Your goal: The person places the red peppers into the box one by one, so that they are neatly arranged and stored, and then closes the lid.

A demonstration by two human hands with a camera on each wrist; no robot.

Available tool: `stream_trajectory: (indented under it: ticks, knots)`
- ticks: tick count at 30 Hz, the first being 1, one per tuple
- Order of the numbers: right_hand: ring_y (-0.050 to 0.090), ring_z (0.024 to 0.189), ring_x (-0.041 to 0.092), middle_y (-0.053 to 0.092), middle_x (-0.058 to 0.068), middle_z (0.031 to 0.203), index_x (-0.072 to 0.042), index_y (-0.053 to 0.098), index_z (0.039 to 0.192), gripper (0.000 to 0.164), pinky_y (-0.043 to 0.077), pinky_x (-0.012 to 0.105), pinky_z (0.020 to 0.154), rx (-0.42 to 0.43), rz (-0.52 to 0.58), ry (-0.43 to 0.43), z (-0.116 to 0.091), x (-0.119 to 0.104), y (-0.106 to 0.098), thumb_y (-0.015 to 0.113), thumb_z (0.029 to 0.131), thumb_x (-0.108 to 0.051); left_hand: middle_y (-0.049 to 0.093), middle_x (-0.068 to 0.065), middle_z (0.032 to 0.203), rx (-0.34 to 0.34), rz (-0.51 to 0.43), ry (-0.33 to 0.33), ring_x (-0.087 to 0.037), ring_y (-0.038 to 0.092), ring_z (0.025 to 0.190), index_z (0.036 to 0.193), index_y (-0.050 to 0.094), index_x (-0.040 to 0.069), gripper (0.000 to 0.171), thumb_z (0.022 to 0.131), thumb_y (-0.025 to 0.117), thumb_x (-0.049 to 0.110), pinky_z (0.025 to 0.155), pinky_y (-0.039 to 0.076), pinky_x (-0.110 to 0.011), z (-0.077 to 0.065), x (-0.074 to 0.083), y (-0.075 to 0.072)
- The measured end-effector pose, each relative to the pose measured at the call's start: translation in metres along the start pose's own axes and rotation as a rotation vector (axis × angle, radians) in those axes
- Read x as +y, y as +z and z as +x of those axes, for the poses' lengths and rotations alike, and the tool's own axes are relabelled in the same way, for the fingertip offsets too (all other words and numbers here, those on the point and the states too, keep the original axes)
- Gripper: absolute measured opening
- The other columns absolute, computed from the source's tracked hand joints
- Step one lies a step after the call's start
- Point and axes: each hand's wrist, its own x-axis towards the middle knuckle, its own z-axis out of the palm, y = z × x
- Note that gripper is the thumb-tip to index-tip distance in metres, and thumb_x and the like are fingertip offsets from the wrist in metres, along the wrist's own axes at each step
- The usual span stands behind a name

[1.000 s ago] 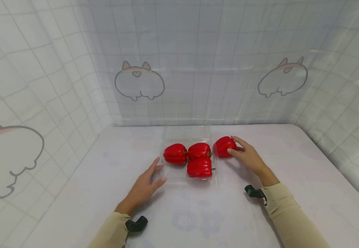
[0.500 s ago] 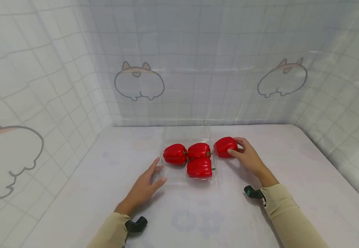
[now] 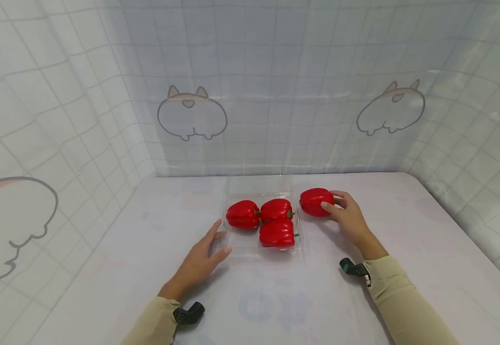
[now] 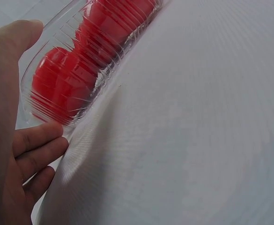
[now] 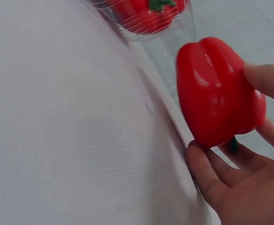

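Observation:
My right hand (image 3: 350,215) grips a red bell pepper (image 3: 316,201) between thumb and fingers, just right of a clear plastic clamshell box (image 3: 238,240). In the right wrist view the held bell pepper (image 5: 216,93) lies on its side, its green stem toward my palm. Three more red bell peppers lie in the box: one at the back left (image 3: 243,214), one at the back right (image 3: 277,210) and one at the front right (image 3: 277,233). At the box's left side is my left hand (image 3: 198,258), thumb and fingers spread, fingertips right at the box wall (image 4: 64,123).
The box's clear lid (image 3: 258,184) is folded back behind it. A pale cloth covers the table (image 3: 146,268). White gridded sheets with cartoon animal prints form a back wall (image 3: 293,129) and side walls.
The right hand has drawn its bell pepper slightly to the right, away from the box's edge, and turned it a little. The left hand keeps its place beside the box.

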Motion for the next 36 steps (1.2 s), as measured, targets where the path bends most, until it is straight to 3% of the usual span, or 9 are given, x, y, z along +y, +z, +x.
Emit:
stream_trajectory:
  ticks: [12,27,36]
  knots:
    - [0.045,0.135,0.035,0.039,0.017,0.153,-0.012,0.028,0.156,0.081,0.050,0.042,0.099,-0.002,0.078,0.042,-0.003,-0.006,0.002,0.068,0.094,-0.046,0.051,-0.003,0.149,0.005,0.005,0.006,-0.030,0.034,0.146,0.162,0.018,0.031,0.085,0.094,0.065,0.049,0.114,0.026,-0.063,-0.002,-0.001,0.000]
    - [0.044,0.135,0.038,0.033,0.017,0.158,-0.014,0.021,0.161,0.080,0.048,0.042,0.101,-0.033,0.128,-0.001,-0.007,-0.010,-0.003,0.061,0.099,-0.044,0.050,-0.002,0.150,0.000,0.008,-0.001,-0.030,0.034,0.146,0.161,0.016,0.036,0.085,0.093,0.065,0.051,0.113,0.026,-0.064,-0.001,-0.001,0.000]
    - [0.047,0.132,0.039,0.032,0.017,0.157,-0.017,0.023,0.161,0.065,0.053,0.032,0.094,-0.076,0.203,-0.082,-0.009,-0.015,-0.002,0.051,0.105,-0.034,0.050,-0.002,0.150,0.000,0.002,0.013,-0.030,0.034,0.146,0.161,0.016,0.036,0.084,0.094,0.065,0.050,0.113,0.025,-0.064,-0.001,-0.001,0.000]
